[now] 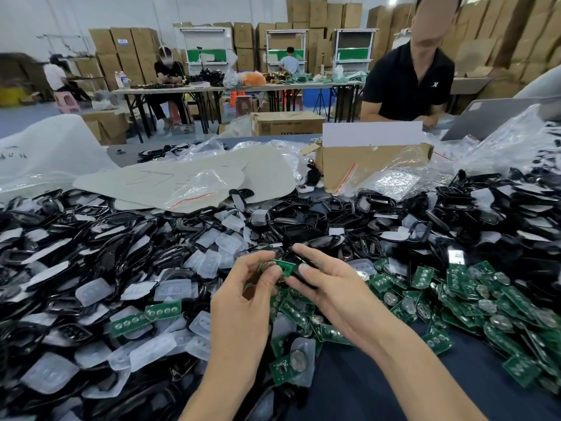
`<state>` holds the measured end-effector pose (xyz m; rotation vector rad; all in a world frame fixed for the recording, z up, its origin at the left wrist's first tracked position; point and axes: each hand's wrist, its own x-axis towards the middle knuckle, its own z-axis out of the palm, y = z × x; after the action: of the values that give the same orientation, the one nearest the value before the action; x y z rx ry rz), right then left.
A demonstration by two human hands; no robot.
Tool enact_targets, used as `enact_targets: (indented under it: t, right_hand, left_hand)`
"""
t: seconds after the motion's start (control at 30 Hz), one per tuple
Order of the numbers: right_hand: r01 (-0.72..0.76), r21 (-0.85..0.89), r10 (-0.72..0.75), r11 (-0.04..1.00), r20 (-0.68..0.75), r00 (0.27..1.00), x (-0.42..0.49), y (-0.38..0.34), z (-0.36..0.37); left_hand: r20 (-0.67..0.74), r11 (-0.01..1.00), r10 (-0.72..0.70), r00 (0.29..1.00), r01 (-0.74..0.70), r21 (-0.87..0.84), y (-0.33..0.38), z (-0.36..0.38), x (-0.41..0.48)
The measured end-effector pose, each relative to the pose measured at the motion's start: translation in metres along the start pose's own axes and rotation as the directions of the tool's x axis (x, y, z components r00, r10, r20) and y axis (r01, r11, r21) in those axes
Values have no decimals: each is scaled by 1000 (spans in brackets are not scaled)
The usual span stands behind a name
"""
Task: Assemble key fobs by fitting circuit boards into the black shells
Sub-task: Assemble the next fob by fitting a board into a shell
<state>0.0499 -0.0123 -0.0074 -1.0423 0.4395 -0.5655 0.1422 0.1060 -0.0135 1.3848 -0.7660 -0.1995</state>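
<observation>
My left hand [243, 294] pinches a green circuit board [283, 266] with a round coin cell between thumb and fingers. My right hand [331, 287] grips a black shell [299, 259] just to the right of it, and the board's edge touches the shell's opening. Both hands hover above the table's middle. A heap of black shells [106, 238] covers the left and far side. Loose green circuit boards [485, 302] are piled at the right. Translucent rubber button pads [91, 291] lie mixed in among the shells.
An open cardboard box [373, 165] stands at the back centre, with clear plastic bags [501, 147] to its right and a flat foam sheet [188, 180] to its left. A person in a black shirt [406, 83] sits across the table. Dark blue tabletop [358, 384] shows near me.
</observation>
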Motion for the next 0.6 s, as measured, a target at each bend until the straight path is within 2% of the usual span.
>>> enact_targets:
  t: [0.17,0.33,0.6]
  right_hand:
    - [99,-224,-67,969,147,987,-6,5,9]
    - [196,-376,-153,906,142,978,-8,7,13]
    - [237,-463,-190,854,147,971,-9,7,14]
  left_hand:
    - [-44,1000,-27,999,27,-16,0,-6,5]
    - [-47,1000,-8,999,8,1,4,-8,4]
    - [-31,995,21,999,-17,97,6,-7,1]
